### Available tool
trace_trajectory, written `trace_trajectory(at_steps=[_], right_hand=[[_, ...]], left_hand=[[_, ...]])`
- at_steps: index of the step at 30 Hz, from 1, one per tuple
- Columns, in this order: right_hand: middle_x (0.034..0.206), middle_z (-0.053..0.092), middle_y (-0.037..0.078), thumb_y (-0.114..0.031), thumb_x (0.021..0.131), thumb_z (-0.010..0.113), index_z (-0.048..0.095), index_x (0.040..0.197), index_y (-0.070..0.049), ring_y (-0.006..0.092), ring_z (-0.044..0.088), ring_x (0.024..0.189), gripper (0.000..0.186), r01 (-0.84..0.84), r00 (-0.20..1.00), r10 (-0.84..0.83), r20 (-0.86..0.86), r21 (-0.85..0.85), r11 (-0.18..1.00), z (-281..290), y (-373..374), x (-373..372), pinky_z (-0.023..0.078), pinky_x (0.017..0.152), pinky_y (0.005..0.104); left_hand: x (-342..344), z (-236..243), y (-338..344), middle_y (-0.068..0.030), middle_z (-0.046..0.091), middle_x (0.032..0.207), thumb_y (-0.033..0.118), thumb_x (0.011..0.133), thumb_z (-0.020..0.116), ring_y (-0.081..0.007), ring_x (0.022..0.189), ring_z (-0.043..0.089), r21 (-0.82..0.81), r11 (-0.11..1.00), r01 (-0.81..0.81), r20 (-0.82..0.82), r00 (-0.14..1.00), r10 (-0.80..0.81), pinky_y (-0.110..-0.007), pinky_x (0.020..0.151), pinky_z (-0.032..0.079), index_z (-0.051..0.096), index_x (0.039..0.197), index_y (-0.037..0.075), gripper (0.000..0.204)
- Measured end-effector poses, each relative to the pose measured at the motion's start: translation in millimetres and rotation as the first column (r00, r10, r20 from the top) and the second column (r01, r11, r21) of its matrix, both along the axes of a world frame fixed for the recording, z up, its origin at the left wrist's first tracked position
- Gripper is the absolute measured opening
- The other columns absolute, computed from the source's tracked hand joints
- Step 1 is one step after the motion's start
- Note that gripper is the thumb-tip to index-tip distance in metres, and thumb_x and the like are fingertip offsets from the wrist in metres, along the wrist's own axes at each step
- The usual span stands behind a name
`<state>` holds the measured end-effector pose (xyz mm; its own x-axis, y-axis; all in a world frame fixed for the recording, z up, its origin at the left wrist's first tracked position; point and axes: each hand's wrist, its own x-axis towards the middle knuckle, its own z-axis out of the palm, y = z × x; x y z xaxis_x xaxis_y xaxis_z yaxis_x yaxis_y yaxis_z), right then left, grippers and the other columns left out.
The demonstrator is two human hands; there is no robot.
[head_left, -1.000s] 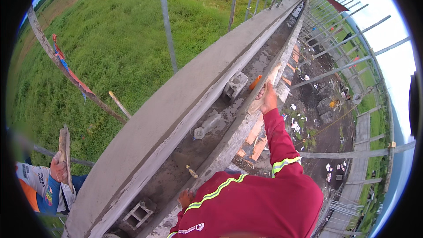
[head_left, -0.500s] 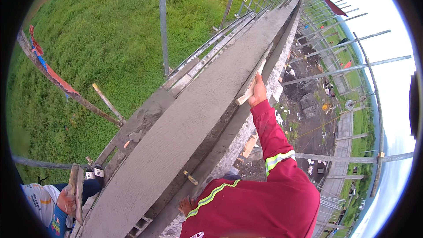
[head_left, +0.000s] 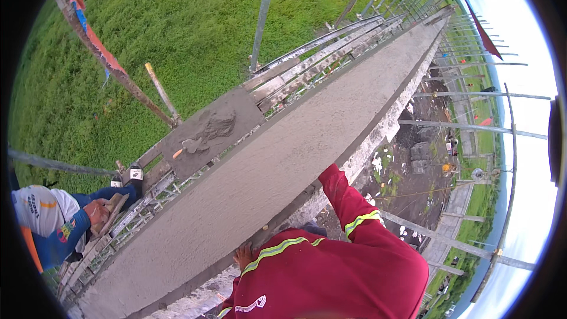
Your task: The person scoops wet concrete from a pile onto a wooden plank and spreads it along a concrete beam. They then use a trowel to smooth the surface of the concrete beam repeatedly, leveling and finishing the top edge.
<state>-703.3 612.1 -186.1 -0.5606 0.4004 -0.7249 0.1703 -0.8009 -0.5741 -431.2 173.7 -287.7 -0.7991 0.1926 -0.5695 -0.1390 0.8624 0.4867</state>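
Observation:
A long wall top [head_left: 236, 195] coated in wet grey mortar runs diagonally from lower left to upper right. My left hand [head_left: 244, 256] rests on its near edge, fingers apart and holding nothing. My right arm [head_left: 348, 204], in a dark red sleeve, reaches to the wall's near side; the hand is hidden below the edge, and so is whatever it holds. A small tan handle end [head_left: 265, 227] peeks out near the edge, mostly covered. Across the wall, a mortar board [head_left: 221, 124] carries a heap of mortar and a trowel with an orange handle [head_left: 177, 153].
At lower left a co-worker's hand [head_left: 97, 211] grips a wooden board [head_left: 113, 210]. Metal scaffold pipes [head_left: 264, 18] stand beyond the wall, and more pipes [head_left: 472, 128] jut out on the right. Below lie grass [head_left: 171, 29] and rubble-strewn ground [head_left: 422, 159], well beneath the wall top.
My right hand, which held a long wooden strip along the wall's near side, has dropped out of sight with it. The view has swung, and the co-worker's board has tilted.

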Motion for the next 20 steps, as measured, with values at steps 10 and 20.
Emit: trace_trajectory(at_steps=[10,20], right_hand=[[0.110,0.072,0.008,-0.038,0.101,0.057,0.065,0.119,-0.014,0.0281,0.068,0.103,0.031,-0.332,0.916,0.382,0.121,-0.305,0.893,-53.7,8.3,71.9,0.053,0.095,0.0528],[0.130,0.065,0.008,-0.034,0.104,0.051,0.056,0.140,-0.007,0.0257,0.066,0.111,0.045,-0.921,0.374,0.911,0.176,-0.040,0.386,38.6,34.3,92.2,0.054,0.096,0.0382]], left_hand=[[-4.7,26.1,16.6,-0.0110,0.060,0.130,0.051,0.097,0.054,-0.0319,0.126,0.051,0.063,0.997,-0.040,-0.047,0.998,0.043,-0.057,0.101,0.035,0.059,0.133,0.017,0.050],[51.7,46.8,-35.6,-0.0130,0.062,0.126,0.060,0.093,0.056,-0.0317,0.125,0.053,-0.069,0.983,-0.171,-0.191,0.969,0.156,-0.054,0.099,0.038,0.062,0.129,0.010,0.061]])
